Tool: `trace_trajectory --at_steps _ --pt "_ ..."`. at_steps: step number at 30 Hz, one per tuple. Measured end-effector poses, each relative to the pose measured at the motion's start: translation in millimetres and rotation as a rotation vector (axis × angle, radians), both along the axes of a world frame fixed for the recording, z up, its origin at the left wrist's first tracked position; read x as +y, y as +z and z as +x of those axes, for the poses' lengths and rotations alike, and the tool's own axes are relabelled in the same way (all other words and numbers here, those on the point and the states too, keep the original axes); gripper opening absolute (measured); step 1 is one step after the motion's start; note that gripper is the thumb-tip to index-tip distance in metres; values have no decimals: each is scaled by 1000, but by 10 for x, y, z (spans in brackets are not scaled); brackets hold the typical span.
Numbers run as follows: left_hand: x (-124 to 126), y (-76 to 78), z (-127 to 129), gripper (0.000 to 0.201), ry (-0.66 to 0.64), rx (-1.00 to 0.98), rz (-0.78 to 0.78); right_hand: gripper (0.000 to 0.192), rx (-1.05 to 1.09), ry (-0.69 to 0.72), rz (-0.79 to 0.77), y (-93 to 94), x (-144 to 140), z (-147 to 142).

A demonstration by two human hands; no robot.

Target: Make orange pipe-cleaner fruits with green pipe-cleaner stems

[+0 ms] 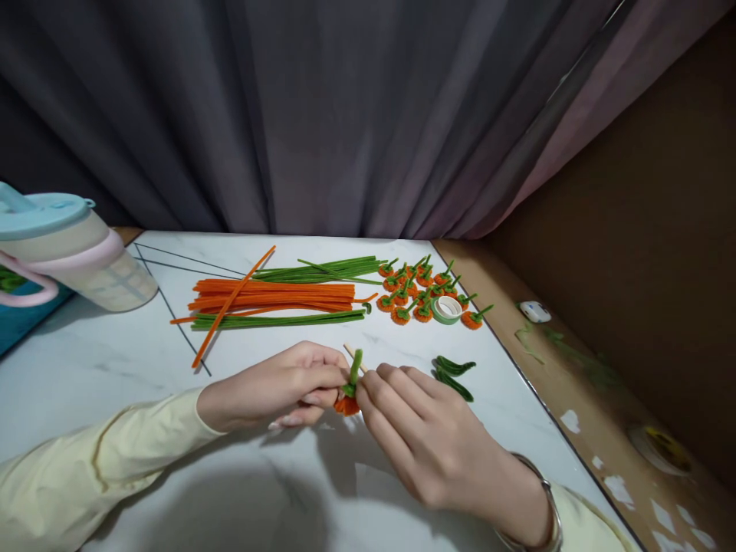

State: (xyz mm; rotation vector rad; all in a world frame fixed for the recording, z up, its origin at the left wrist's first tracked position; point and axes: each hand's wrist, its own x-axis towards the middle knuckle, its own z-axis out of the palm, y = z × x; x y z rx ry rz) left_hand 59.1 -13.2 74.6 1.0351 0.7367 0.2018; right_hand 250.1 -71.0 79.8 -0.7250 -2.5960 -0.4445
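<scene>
My left hand (281, 386) and my right hand (422, 437) meet over the white marble table (115, 368). Together they pinch a small orange pipe-cleaner coil (346, 405) with a green pipe-cleaner stem (355, 368) wound around a thin wooden stick (349, 352). The stick's tip pokes out above my fingers. Both wrists rest low on the table, in pale yellow sleeves; a bracelet circles the right wrist.
Behind my hands lie bundles of orange pipe cleaners (276, 295) and green pipe cleaners (313, 270), several finished orange coils with green stems (422, 291), a green tape roll (447, 309) and short green pieces (454, 376). A lidded jug (69, 249) stands far left. A brown ledge (603, 414) runs along the right.
</scene>
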Motion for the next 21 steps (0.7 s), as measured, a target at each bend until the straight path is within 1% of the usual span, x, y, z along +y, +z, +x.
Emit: trace_trajectory --at_steps 2,3,4,5,6,7,8,10,11,12,13,14,16,18,21 --pt "-21 -1 10 25 31 8 44 30 25 34 49 -28 18 10" --pt "-36 -7 13 25 61 9 91 29 80 17 43 -45 22 11" --pt "-55 -17 15 26 103 9 156 26 166 -27 3 -61 21 7" --pt "-77 -28 15 28 153 9 237 23 273 -87 -87 -74 17 -4" --pt "-102 -41 15 28 201 13 333 19 386 -151 -235 -80 13 -21" --pt "-129 -56 14 29 246 26 436 16 503 -208 -430 -79 9 -44" --pt "-155 -71 13 29 280 43 559 15 607 -241 -662 -70 8 -72" --pt "-197 -104 8 25 322 95 875 18 781 -251 -1132 -38 14 -130" --pt "-211 -123 5 22 331 113 1064 20 860 -241 -1320 -19 20 -155" --pt "-219 -144 1 19 337 126 1249 23 936 -230 -1462 -2 27 -175" --pt "-222 -166 -3 16 342 132 1416 26 1000 -218 -1561 12 34 -188" --pt "-220 -190 -6 14 343 133 1551 29 1043 -207 -1625 21 38 -196" --pt "-208 -238 -9 14 348 125 1734 33 1087 -201 -1686 25 38 -197" --pt "-193 -277 -10 14 359 117 1823 35 1101 -221 -1706 18 29 -192" --pt "-180 -302 -9 13 368 104 1861 34 1140 -272 -1664 6 20 -190"
